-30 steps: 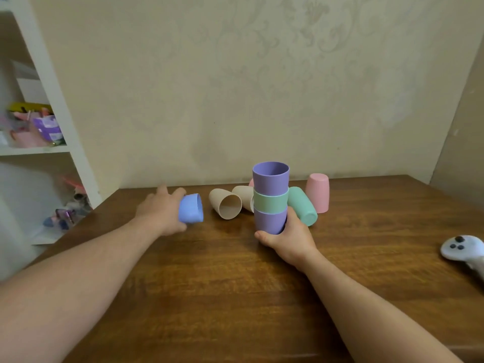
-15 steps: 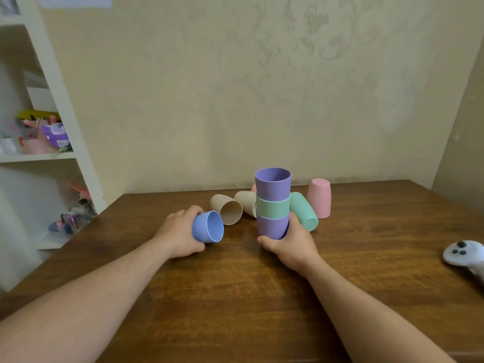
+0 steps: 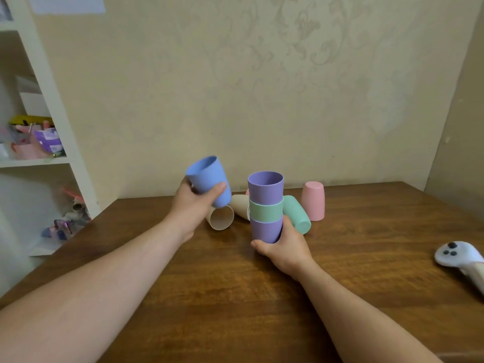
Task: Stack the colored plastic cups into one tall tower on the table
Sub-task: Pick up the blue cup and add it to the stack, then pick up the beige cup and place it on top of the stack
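Observation:
A stack of three nested cups (image 3: 265,205), purple, green, purple from top down, stands upright on the wooden table (image 3: 235,297). My right hand (image 3: 284,247) grips its bottom cup. My left hand (image 3: 195,203) holds a blue cup (image 3: 208,178) in the air, left of the stack and slightly above its rim, mouth tilted up and to the left. Two beige cups (image 3: 221,218) (image 3: 239,204) lie on their sides behind my left hand. A green cup (image 3: 297,214) lies on its side right of the stack. A pink cup (image 3: 313,200) stands upside down further right.
A white controller (image 3: 458,255) lies near the table's right edge. A white shelf unit (image 3: 52,106) with cluttered items stands at the left beyond the table. The wall runs along the table's far edge. Another pink object (image 3: 247,192) peeks out behind the stack.
My left hand has lifted the blue cup off the table and carried it up and to the right, turning its mouth upward. My right hand and the stack have stayed put.

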`<state>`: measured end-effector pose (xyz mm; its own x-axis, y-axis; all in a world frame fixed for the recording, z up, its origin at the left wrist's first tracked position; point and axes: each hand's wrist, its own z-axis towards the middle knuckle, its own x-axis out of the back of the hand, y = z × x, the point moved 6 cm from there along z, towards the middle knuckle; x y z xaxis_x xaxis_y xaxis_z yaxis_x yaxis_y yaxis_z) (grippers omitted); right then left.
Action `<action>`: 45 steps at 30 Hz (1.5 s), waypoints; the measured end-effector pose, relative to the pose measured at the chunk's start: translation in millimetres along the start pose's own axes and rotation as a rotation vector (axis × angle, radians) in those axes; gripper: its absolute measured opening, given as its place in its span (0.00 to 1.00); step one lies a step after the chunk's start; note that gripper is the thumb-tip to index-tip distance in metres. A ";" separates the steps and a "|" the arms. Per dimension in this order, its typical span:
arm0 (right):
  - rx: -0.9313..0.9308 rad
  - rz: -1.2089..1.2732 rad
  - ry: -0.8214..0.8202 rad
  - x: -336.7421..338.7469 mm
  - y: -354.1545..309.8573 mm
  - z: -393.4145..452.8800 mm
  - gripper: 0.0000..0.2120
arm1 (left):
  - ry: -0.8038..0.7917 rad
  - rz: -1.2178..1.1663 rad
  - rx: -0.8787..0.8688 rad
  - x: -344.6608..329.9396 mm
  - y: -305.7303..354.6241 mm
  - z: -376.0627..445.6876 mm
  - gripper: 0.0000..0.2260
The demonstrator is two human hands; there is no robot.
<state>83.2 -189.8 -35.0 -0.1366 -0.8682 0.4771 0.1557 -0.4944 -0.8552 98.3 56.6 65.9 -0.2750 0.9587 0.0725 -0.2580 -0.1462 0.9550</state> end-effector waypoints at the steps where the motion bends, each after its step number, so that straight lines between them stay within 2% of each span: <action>1: 0.002 -0.003 0.002 0.2 -0.6 -0.7 0.34 | 0.013 -0.041 -0.051 -6.2 17.3 2.6 0.25; 5: -0.001 -0.009 -0.011 0.8 -2.8 -2.9 0.32 | -0.056 -0.106 -0.159 -43.7 82.3 6.2 0.26; 8: -0.002 -0.011 -0.015 1.3 -1.8 -3.4 0.32 | -0.187 0.006 -0.167 -75.7 103.5 1.4 0.25; 13: 0.014 -0.003 -0.012 2.5 -2.4 -3.5 0.33 | -0.361 0.174 -0.031 -99.1 65.2 -10.8 0.22; 17: 0.019 0.008 -0.021 1.4 -2.2 -2.4 0.34 | -0.438 0.042 0.094 -101.6 34.4 -19.3 0.24; 20: 0.026 0.001 -0.018 0.5 -1.9 -1.2 0.35 | -0.473 0.036 0.131 -104.9 31.0 -20.2 0.25; 23: 0.025 -0.002 -0.013 0.2 -1.2 -1.1 0.35 | -0.474 0.052 0.105 -105.9 30.1 -18.1 0.28; 27: 0.018 -0.001 -0.022 -0.6 -1.2 0.0 0.34 | -0.343 -0.021 0.005 -98.0 36.7 -18.6 0.38; 29: 0.013 -0.003 -0.026 -1.0 -1.2 0.5 0.34 | -0.311 -0.020 -0.061 -96.6 42.5 -20.0 0.39; 33: 0.014 -0.011 -0.016 -0.4 -0.9 -0.3 0.35 | -0.329 -0.008 -0.111 -96.4 46.9 -21.9 0.37; 37: 0.003 -0.015 -0.016 -0.8 -0.2 0.1 0.34 | -0.344 0.014 -0.122 -92.6 48.7 -22.1 0.40; 40: 0.002 -0.016 -0.017 -0.8 -0.5 0.0 0.34 | -0.392 0.120 -0.142 -88.6 46.9 -21.3 0.44; 43: 0.000 -0.013 -0.024 -0.6 0.0 -0.3 0.34 | -0.362 0.272 -0.209 -68.1 42.1 -18.1 0.35; 45: 0.000 -0.013 -0.028 -0.8 0.8 0.3 0.34 | -0.287 0.597 -0.401 -46.3 39.5 -11.4 0.25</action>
<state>83.7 -189.5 -36.0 -0.1115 -0.8628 0.4931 0.1541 -0.5052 -0.8491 90.4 3.7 97.0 -0.2359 0.7076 0.6660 -0.4724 -0.6825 0.5578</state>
